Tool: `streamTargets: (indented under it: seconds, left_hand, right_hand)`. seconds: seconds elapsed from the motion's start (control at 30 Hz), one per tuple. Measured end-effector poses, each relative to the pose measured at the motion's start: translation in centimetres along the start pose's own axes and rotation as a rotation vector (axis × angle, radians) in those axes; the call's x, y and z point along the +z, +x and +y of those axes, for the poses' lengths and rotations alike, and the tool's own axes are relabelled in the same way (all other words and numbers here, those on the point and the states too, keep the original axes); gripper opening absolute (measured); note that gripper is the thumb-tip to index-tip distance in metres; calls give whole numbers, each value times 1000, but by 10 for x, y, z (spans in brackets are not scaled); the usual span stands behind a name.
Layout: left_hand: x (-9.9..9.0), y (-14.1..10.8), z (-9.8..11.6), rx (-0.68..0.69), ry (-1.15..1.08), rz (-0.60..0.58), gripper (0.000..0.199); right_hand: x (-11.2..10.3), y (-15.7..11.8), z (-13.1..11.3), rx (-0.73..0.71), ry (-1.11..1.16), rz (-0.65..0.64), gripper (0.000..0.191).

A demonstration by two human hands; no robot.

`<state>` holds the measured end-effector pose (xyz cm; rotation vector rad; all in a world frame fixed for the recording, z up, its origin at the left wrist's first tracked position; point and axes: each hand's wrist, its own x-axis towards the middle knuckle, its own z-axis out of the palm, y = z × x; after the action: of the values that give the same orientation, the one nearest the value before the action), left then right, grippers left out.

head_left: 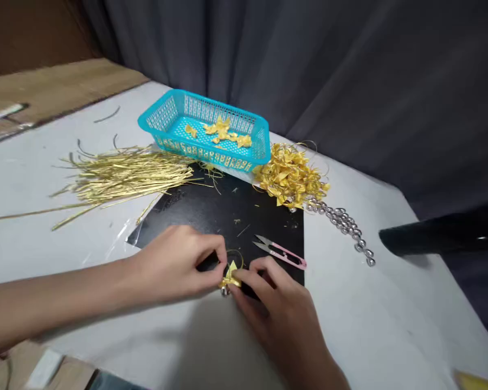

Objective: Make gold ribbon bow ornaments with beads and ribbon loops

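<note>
I have the left forearm stretched in from the left edge of my view, nearly level, with the left hand (179,260) curled so that its thumb and forefinger meet in a pinch at the left side of a small gold bow (233,272). Whether those fingers grip its fabric or its cord, I can't tell. My right hand (280,303) reaches up from the bottom edge, its thumb and forefinger clamped on the bow's right side, the other fingers bent behind.

The bow sits between both sets of fingertips, at the near edge of a black mat (211,206). It looks shiny and folded, one pointed tip standing up, a thin gold cord (241,255) arching behind and a silver bell (224,291) below. My fingers cover part of it.

Just beyond the right hand, pink-handled snips (282,254) lie on the mat, blades parted. Farther back on the white counter (382,303) I see a blue basket (211,154) holding a few gold bows, a bundle of gold strips (126,176) to its left, and a gold heap (290,176) to its right with silver bells trailing from it. A black tube (439,236) juts in at far right.
</note>
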<state>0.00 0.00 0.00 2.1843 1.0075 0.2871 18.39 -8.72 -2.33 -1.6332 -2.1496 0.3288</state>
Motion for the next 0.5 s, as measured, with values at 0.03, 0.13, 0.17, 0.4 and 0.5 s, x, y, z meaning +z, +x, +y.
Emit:
streamTargets:
  seconds: [0.03,0.13,0.17,0.4,0.5]
  left_hand:
    - [0,0,0,3,-2,0,14]
    - [1,-1,0,14,-7,-4,14]
    - [1,-1,0,21,-8,-6,14]
    - [1,-2,0,65,-27,5,14]
    - [2,-3,-1,86,-34,23,15]
  right_hand:
    - [-1,-1,0,28,56,-17,11]
    - [-3,-1,-2,110,209,-43,11]
    - [-4,-1,-3,142,266,-42,12]
    - [-3,8,-6,248,405,-8,11]
    - [1,10,-6,248,434,-6,10]
